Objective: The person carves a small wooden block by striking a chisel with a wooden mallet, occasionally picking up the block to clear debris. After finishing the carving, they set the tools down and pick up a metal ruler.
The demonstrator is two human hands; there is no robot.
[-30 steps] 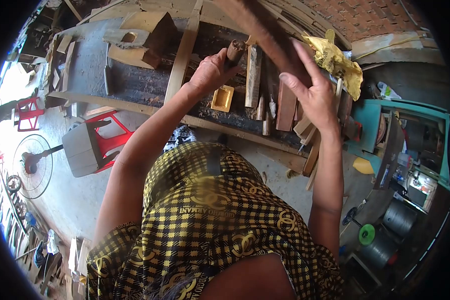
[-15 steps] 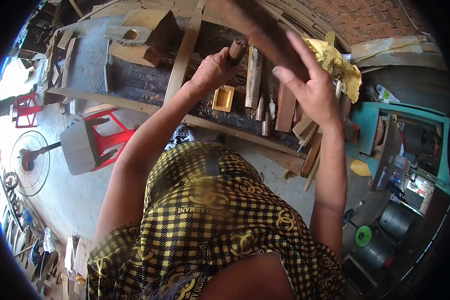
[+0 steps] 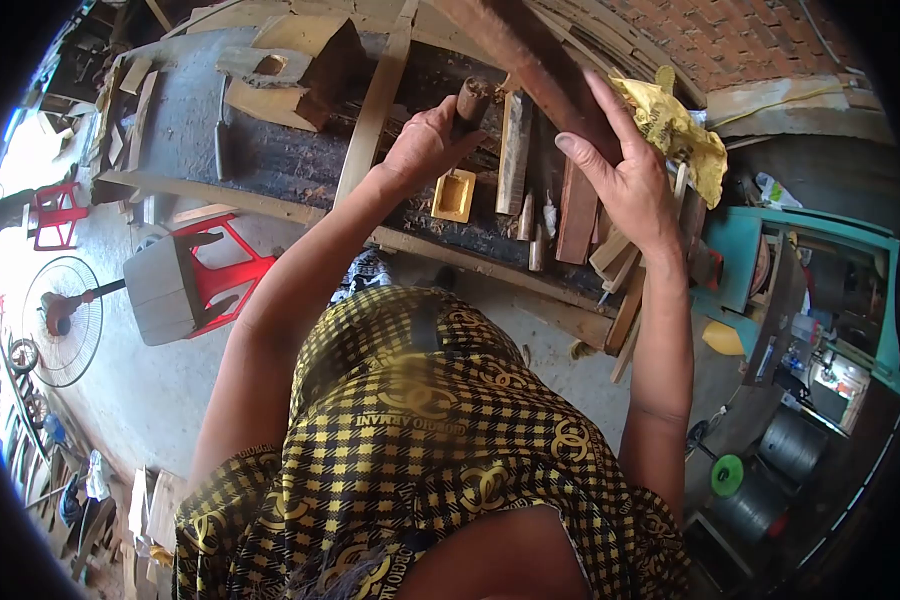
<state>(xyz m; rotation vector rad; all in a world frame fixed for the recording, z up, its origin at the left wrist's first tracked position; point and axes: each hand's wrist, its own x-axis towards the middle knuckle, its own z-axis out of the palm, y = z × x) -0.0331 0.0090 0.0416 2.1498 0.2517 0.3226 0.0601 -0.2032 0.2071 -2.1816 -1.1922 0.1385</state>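
My left hand [image 3: 422, 148] is wrapped round the upright wooden handle of a chisel [image 3: 472, 100]. The handle's top is battered, and its lower end is hidden behind my hand. To the right, my right hand [image 3: 638, 190] holds a long dark wooden bar [image 3: 530, 60], slanting up and left over the bench with its far end above the chisel. My thumb shows on the near side of the bar; the other fingers are partly hidden. Just below my left hand lies a small yellow block with a rectangular hollow [image 3: 453, 196].
On the workbench [image 3: 270, 205] lie a pale plank [image 3: 375, 110], a notched wood block [image 3: 315, 70], a wood strip [image 3: 514, 150] and a reddish board [image 3: 576, 215]. A crumpled yellow bag [image 3: 685, 135] sits at right. A red stool [image 3: 225, 270] and a fan [image 3: 60, 320] stand left.
The wooden bar, blurred earlier, now shows sharply and sits slightly lower to the right, its end nearer the chisel. The view has shifted a little; my left hand keeps its hold.
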